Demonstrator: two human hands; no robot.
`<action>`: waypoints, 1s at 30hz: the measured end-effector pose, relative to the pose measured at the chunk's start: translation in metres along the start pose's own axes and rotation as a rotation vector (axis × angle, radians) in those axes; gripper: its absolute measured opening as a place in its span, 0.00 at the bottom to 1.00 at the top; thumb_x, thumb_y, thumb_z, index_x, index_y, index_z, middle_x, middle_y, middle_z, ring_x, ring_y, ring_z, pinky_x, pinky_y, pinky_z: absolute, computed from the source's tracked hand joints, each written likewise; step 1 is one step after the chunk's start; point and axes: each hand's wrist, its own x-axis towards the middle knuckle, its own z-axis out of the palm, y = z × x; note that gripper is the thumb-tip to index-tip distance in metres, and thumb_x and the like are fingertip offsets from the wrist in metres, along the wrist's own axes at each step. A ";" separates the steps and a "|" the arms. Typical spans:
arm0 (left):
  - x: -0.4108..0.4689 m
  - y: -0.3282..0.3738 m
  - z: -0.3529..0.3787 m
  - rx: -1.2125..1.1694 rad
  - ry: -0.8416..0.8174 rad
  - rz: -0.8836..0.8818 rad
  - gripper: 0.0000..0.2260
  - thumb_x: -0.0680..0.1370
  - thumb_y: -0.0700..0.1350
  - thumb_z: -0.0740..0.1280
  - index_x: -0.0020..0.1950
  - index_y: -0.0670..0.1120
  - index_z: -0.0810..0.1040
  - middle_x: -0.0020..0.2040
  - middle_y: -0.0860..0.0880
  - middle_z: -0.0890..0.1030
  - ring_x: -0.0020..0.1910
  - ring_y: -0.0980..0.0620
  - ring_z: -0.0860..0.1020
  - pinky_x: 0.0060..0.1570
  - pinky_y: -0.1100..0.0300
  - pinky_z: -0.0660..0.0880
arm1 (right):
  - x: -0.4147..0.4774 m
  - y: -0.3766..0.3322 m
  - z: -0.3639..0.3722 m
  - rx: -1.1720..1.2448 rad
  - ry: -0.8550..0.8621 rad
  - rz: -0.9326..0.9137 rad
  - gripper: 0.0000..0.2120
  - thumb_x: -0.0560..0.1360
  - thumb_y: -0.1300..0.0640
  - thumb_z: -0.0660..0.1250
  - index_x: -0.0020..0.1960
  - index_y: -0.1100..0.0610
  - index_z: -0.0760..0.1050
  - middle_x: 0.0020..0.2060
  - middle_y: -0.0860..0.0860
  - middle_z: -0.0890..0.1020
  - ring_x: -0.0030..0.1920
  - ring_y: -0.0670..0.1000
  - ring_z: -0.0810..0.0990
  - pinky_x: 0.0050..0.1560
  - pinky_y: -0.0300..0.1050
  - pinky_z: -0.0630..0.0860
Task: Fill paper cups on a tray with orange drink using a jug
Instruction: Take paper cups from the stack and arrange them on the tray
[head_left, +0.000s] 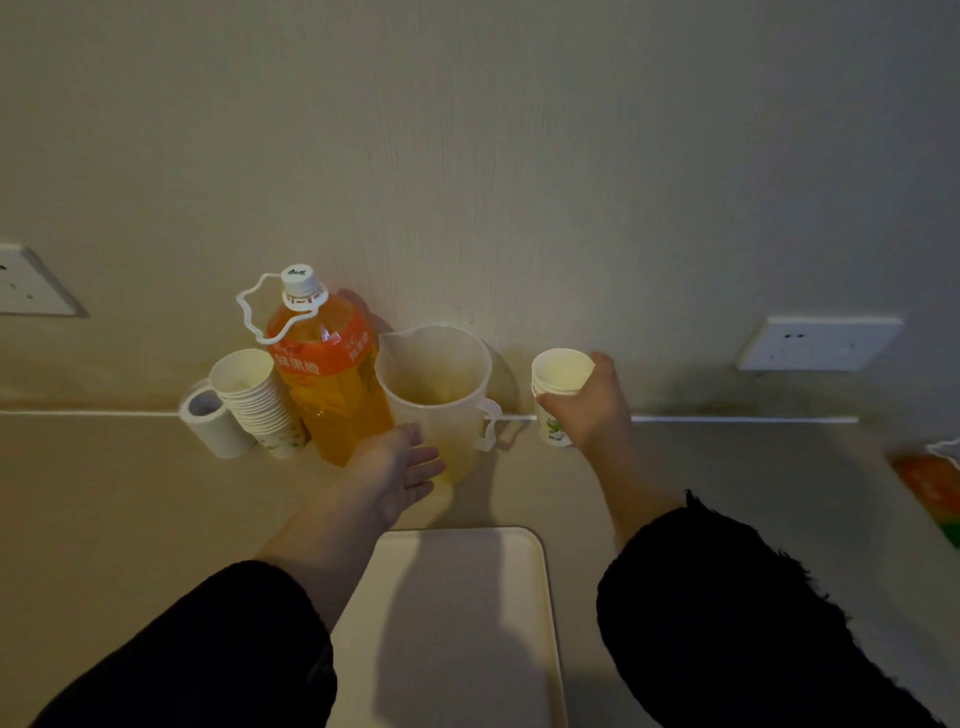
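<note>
Right hand (589, 402) gripping cup (558, 387) beside jug (434, 395); left hand (397, 467) hovering open at jug base (holding nothing). Tray (457, 623) sitting bare. Risk: sleeve tipping jug.

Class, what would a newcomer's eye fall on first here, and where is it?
The orange bottle stands by the wall, the brightest thing, with the jug at its right. The right hand grips a paper cup beside the jug, and the left hand lies open before it.
</note>
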 end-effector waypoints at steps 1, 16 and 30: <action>-0.005 0.000 0.000 0.016 -0.025 0.009 0.18 0.82 0.45 0.56 0.69 0.37 0.66 0.61 0.40 0.73 0.55 0.44 0.74 0.57 0.51 0.67 | -0.002 -0.007 -0.007 -0.010 0.003 -0.017 0.39 0.64 0.52 0.76 0.70 0.56 0.62 0.63 0.56 0.72 0.63 0.58 0.72 0.59 0.48 0.71; -0.071 0.023 -0.034 0.495 -0.122 0.490 0.32 0.69 0.47 0.76 0.69 0.45 0.68 0.62 0.50 0.75 0.60 0.52 0.74 0.56 0.58 0.71 | -0.135 -0.127 -0.055 -0.047 -0.071 -0.318 0.40 0.65 0.44 0.74 0.71 0.50 0.60 0.65 0.50 0.73 0.65 0.53 0.72 0.64 0.48 0.69; -0.062 -0.038 -0.125 0.562 -0.092 0.584 0.29 0.61 0.46 0.79 0.56 0.57 0.71 0.45 0.55 0.81 0.41 0.54 0.80 0.33 0.61 0.79 | -0.199 -0.101 0.050 -0.031 -0.410 -0.251 0.40 0.56 0.38 0.72 0.64 0.53 0.71 0.55 0.47 0.77 0.54 0.47 0.75 0.52 0.40 0.73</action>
